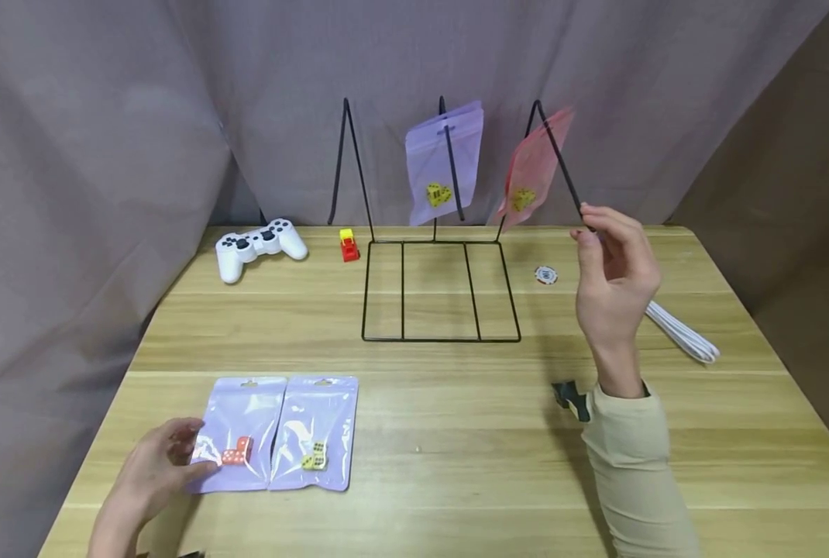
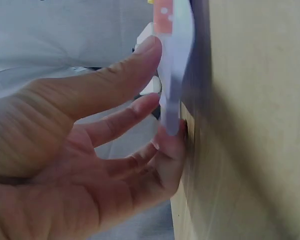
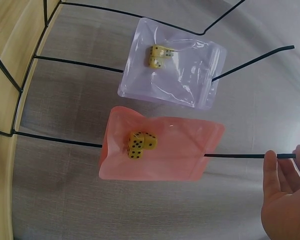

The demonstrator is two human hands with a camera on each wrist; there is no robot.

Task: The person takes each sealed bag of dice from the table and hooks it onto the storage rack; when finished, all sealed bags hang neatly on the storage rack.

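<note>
My left hand (image 1: 151, 469) holds the left edge of a purple zip bag (image 1: 257, 407) with red dice (image 1: 237, 452) inside. Its thumb lies over the bag and the other fingers curl at the edge, close to the tabletop. Alongside lies a second purple bag (image 1: 338, 415) with yellow dice (image 1: 315, 457). At the upper right, my right hand (image 1: 620, 271) pinches the front end of the black wire rack's right hook (image 1: 561, 163). On that hook hangs a red bag (image 3: 162, 150) with yellow dice; a purple bag (image 3: 184, 72) with yellow dice hangs on the middle hook.
The rack's base (image 1: 442, 339) stands on the wooden table, its left hook (image 1: 338, 163) bare. To its left are a white game controller (image 1: 261, 246) and a small red-and-yellow piece (image 1: 348, 245). A poker chip (image 1: 545, 275) and a white cable (image 1: 682, 333) lie at right.
</note>
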